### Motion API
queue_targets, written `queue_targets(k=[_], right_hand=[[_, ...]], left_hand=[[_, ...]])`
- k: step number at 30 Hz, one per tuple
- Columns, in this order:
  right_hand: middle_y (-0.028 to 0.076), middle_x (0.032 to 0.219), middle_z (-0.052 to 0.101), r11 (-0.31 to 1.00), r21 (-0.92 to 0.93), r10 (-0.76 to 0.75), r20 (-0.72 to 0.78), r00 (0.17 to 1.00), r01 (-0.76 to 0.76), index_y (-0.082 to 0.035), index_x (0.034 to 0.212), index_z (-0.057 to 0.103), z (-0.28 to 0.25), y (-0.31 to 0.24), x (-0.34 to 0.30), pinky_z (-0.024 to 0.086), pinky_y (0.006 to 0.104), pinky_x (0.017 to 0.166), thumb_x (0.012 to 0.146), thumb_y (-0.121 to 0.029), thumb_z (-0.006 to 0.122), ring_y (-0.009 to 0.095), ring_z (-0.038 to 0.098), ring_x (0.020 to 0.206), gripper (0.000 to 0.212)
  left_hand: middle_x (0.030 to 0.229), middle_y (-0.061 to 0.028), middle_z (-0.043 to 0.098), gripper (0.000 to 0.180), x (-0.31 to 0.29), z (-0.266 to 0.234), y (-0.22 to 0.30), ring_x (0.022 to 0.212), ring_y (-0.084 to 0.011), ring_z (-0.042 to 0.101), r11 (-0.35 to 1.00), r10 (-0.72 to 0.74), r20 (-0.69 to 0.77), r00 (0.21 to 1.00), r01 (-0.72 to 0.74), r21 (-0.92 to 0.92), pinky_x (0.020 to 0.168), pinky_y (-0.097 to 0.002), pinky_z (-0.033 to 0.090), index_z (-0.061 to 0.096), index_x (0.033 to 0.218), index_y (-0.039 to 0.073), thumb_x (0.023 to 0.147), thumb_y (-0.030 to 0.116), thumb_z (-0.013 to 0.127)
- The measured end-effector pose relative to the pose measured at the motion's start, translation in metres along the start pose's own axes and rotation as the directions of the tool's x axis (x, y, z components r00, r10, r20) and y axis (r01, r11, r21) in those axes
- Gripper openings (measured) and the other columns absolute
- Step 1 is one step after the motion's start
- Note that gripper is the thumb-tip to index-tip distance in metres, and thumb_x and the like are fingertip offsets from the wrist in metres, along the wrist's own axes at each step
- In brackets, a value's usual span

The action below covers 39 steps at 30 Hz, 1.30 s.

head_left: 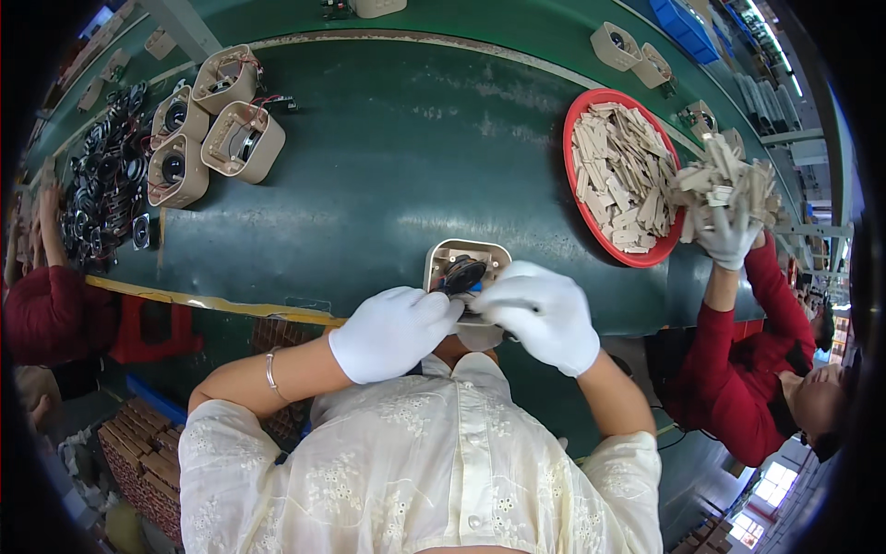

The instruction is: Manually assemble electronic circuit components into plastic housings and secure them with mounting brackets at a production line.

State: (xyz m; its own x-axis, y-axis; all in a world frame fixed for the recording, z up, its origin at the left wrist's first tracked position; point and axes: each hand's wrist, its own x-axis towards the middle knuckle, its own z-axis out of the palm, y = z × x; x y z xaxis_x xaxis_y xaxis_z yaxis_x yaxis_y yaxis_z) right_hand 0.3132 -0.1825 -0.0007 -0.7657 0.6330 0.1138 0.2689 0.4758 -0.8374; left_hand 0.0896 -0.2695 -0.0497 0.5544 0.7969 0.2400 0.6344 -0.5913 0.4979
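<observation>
A beige plastic housing (503, 256) lies at the near edge of the bench, its open side up. Over its opening a round black speaker (464, 274) is tilted. My left hand (395, 332), in a white glove, has its fingers closed at the speaker's left side. From the right, my right hand (544, 316), also gloved, is closed in a pinch at the housing's near right side. Whatever sits between those right fingertips is too small or hidden to name. A bit of blue shows just below the speaker.
Several beige housings (245, 138) with speakers and wires stand at the far left, beside a pile of black speakers (106, 175). Right of me is a red basin (568, 152) of flat beige pieces. A co-worker's gloved hand (729, 240) holds more such pieces beside it.
</observation>
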Motion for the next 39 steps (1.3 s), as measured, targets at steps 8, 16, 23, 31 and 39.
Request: queue_targets(k=[8,16,23,31,39], right_hand=[[0.005,0.073,0.056,0.726,0.672,0.184,-0.394,0.900,0.146,0.008,0.116,0.063,0.019,-0.013,-0.012,0.044,0.0300,0.060,0.108,-0.024,0.046,0.012,0.049,0.062,0.037],[0.001,0.063,0.048,0.618,0.746,0.183,-0.444,0.877,0.249,0.008,0.109,0.062,0.041,0.003,-0.011,0.033,0.0268,0.052,0.108,-0.031,0.048,0.007,0.038,0.053,0.041],[0.000,0.058,0.042,0.758,0.630,0.203,-0.471,0.859,0.166,-0.001,0.094,0.058,0.057,0.013,-0.013,0.031,0.0286,0.046,0.105,-0.041,0.054,0.009,0.034,0.049,0.042],[0.010,0.087,0.066,0.733,0.650,0.134,-0.426,0.895,0.200,0.004,0.101,0.065,0.054,0.021,-0.017,0.041,0.0249,0.054,0.105,-0.013,0.043,0.009,0.052,0.058,0.028],[0.008,0.086,0.066,0.726,0.673,0.213,-0.412,0.886,0.139,0.002,0.102,0.067,0.056,0.019,-0.024,0.046,0.0265,0.059,0.104,-0.014,0.049,0.010,0.055,0.063,0.025]], left_hand=[[0.091,-0.0111,0.057,0.045,0.004,0.014,0.013,0.076,-0.0293,0.062,0.994,-0.105,-0.060,0.993,0.105,-0.012,0.068,-0.0394,0.052,0.059,0.122,-0.001,0.078,0.008,0.061],[0.090,-0.0101,0.056,0.043,0.005,0.009,0.015,0.074,-0.0277,0.061,0.995,-0.096,-0.067,0.993,0.096,0.004,0.067,-0.0383,0.051,0.060,0.121,0.000,0.079,0.010,0.062],[0.093,-0.0081,0.061,0.042,0.000,0.013,0.009,0.078,-0.0263,0.065,0.992,-0.101,-0.161,0.982,0.087,-0.091,0.065,-0.0363,0.054,0.063,0.123,0.006,0.081,0.012,0.067],[0.091,-0.0080,0.068,0.056,0.011,-0.012,-0.006,0.081,-0.0288,0.068,0.951,-0.211,0.054,0.976,0.218,-0.218,0.069,-0.0378,0.054,0.053,0.137,0.010,0.088,0.030,0.072],[0.092,-0.0097,0.070,0.060,0.023,-0.018,-0.021,0.076,-0.0311,0.068,0.981,-0.042,0.141,0.989,0.067,-0.180,0.065,-0.0390,0.054,0.052,0.143,0.015,0.089,0.035,0.069]])
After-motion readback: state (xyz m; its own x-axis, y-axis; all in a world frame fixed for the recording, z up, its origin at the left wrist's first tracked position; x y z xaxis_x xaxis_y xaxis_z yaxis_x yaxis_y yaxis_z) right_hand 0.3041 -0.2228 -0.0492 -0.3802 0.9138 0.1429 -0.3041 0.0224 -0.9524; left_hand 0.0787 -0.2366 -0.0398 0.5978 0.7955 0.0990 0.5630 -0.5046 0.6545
